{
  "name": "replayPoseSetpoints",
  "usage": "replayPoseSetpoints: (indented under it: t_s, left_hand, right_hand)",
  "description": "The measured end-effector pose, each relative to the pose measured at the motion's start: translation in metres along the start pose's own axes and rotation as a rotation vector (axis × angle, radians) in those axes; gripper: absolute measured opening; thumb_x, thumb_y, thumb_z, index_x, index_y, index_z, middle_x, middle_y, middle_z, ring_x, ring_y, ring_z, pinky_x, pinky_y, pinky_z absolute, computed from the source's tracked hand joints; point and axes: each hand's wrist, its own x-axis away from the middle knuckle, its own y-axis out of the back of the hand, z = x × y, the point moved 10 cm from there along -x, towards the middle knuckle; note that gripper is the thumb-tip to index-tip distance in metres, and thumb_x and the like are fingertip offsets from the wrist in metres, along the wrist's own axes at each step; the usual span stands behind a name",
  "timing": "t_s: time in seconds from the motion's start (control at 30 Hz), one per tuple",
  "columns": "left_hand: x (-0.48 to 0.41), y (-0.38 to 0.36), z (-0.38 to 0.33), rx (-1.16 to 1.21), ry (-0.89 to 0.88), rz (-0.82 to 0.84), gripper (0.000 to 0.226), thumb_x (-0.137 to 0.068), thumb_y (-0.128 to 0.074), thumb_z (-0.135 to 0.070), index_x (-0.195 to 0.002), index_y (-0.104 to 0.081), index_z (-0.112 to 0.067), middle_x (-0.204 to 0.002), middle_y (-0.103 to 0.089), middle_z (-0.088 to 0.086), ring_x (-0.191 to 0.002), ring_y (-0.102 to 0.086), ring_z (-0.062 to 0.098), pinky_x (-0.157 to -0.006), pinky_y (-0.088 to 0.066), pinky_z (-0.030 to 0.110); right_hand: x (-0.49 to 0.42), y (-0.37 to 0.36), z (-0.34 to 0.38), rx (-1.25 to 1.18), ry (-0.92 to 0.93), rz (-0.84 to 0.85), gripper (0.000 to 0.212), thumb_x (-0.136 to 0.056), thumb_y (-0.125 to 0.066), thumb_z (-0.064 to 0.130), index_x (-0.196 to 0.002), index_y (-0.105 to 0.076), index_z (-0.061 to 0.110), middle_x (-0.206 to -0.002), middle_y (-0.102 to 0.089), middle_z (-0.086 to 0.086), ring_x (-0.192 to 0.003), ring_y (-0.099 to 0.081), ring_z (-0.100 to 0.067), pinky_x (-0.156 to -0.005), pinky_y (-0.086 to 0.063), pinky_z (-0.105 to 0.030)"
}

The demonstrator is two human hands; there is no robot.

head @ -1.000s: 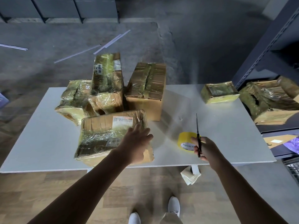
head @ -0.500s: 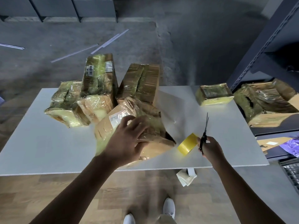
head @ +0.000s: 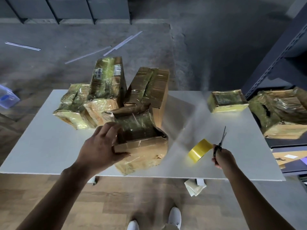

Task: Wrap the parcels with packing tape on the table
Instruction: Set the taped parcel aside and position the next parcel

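- Parcel (head: 144,146) at the table's (head: 41,146) near edge: dented cardboard under slick film, likely light. Best held by its stiffer edges, as the left hand (head: 101,146) does, curled round its left corner.
- Right hand (head: 223,157) grips scissors (head: 221,140); tape roll (head: 200,150) just beside.
- Wrapped parcels (head: 108,83) stand behind.

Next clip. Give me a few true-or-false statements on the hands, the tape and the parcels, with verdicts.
1. The left hand grips the nearest parcel. True.
2. The right hand holds nothing. False: it grips scissors, blades pointing away from the person.
3. The yellow tape roll sits left of the nearest parcel. False: it is to the right of it, beside the right hand.
4. A small parcel stands alone near the far right corner of the table. True.
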Motion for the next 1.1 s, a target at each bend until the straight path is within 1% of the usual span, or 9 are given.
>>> replayPoseSetpoints:
  t_s: [0.07, 0.17, 0.27, 0.4, 0.57, 0.67, 0.77, 0.9, 1.1]
  left_hand:
    - [-0.007, 0.0, -0.018, -0.179, -0.026, 0.068, 0.092, -0.049, -0.091, -0.043, -0.128, -0.055, -0.01, -0.123, -0.055, 0.011, -0.106, -0.056, 0.04, -0.079, -0.052, 0.049]
    - [-0.013, -0.004, -0.04, -0.423, -0.016, 0.11, 0.09, -0.052, -0.09, -0.034, -0.126, -0.056, 0.004, -0.128, -0.054, 0.022, -0.125, -0.045, 0.045, -0.1, -0.038, 0.062]
    - [-0.016, -0.024, -0.063, -0.402, -0.057, 0.198, 0.088, -0.069, -0.079, -0.032, -0.14, -0.041, 0.004, -0.141, -0.042, 0.024, -0.138, -0.031, 0.04, -0.108, -0.036, 0.053]
    - [-0.036, -0.036, -0.104, -0.329, -0.164, 0.169, 0.075, -0.082, -0.067, -0.047, -0.139, -0.044, -0.006, -0.142, -0.044, 0.015, -0.137, -0.033, 0.034, -0.103, -0.042, 0.044]
    - [-0.062, -0.061, -0.156, -0.341, -0.257, 0.203, 0.065, -0.087, -0.057, -0.04, -0.145, -0.034, -0.019, -0.152, -0.035, 0.003, -0.142, -0.024, 0.027, -0.105, -0.027, 0.045]
    - [-0.072, -0.073, -0.177, -0.408, -0.293, 0.228, 0.066, -0.086, -0.057, -0.035, -0.146, -0.032, -0.018, -0.152, -0.032, 0.0, -0.142, -0.021, 0.025, -0.105, -0.024, 0.046]
    - [-0.075, -0.084, -0.191, -0.459, -0.312, 0.268, 0.066, -0.085, -0.058, -0.032, -0.144, -0.035, -0.017, -0.15, -0.036, 0.0, -0.139, -0.026, 0.026, -0.103, -0.025, 0.046]
    - [-0.076, -0.094, -0.202, -0.526, -0.332, 0.305, 0.065, -0.084, -0.057, -0.032, -0.143, -0.036, -0.014, -0.149, -0.036, 0.002, -0.138, -0.027, 0.029, -0.1, -0.028, 0.047]
    - [-0.08, -0.098, -0.207, -0.543, -0.332, 0.317, 0.063, -0.083, -0.059, -0.033, -0.14, -0.04, -0.015, -0.146, -0.039, 0.002, -0.133, -0.033, 0.028, -0.098, -0.029, 0.045]
  right_hand:
    - [0.0, -0.01, -0.009, -0.143, -0.106, 0.055, 0.029, -0.096, -0.054, 0.039, -0.086, -0.058, 0.012, -0.068, -0.055, -0.008, -0.057, -0.056, -0.02, -0.053, -0.045, -0.028]
    - [0.002, -0.018, -0.017, -0.226, -0.138, 0.097, 0.026, -0.096, -0.055, 0.037, -0.084, -0.058, 0.014, -0.067, -0.053, -0.008, -0.054, -0.053, -0.019, -0.051, -0.04, -0.025]
    - [0.004, -0.014, -0.015, -0.191, -0.059, 0.099, 0.021, -0.096, -0.054, 0.033, -0.09, -0.06, 0.014, -0.069, -0.054, -0.007, -0.057, -0.055, -0.018, -0.055, -0.042, -0.025]
    - [0.005, -0.006, -0.01, -0.097, -0.014, 0.083, 0.024, -0.1, -0.045, 0.029, -0.1, -0.062, 0.011, -0.072, -0.056, -0.005, -0.061, -0.057, -0.018, -0.057, -0.045, -0.026]
    - [0.005, -0.001, -0.011, -0.02, 0.033, 0.067, 0.018, -0.097, -0.053, 0.023, -0.108, -0.056, 0.009, -0.089, -0.066, -0.012, -0.06, -0.06, -0.022, -0.059, -0.049, -0.029]
    - [0.004, 0.004, -0.002, 0.267, 0.146, 0.03, 0.027, -0.094, -0.056, 0.028, -0.108, -0.057, 0.004, -0.099, -0.069, -0.018, -0.08, -0.067, -0.033, -0.065, -0.052, -0.034]
    - [0.003, 0.011, 0.006, 0.552, 0.223, -0.074, 0.038, -0.092, -0.057, 0.036, -0.111, -0.058, 0.003, -0.108, -0.066, -0.018, -0.102, -0.062, -0.035, -0.079, -0.048, -0.034]
    - [0.001, 0.009, 0.012, 0.75, 0.268, -0.144, 0.039, -0.09, -0.053, 0.04, -0.117, -0.056, 0.012, -0.116, -0.06, -0.012, -0.109, -0.057, -0.029, -0.083, -0.045, -0.03]
    - [-0.007, -0.01, 0.018, 0.824, 0.308, -0.114, 0.036, -0.093, -0.055, 0.028, -0.123, -0.049, 0.011, -0.123, -0.052, -0.013, -0.113, -0.054, -0.028, -0.093, -0.044, -0.033]
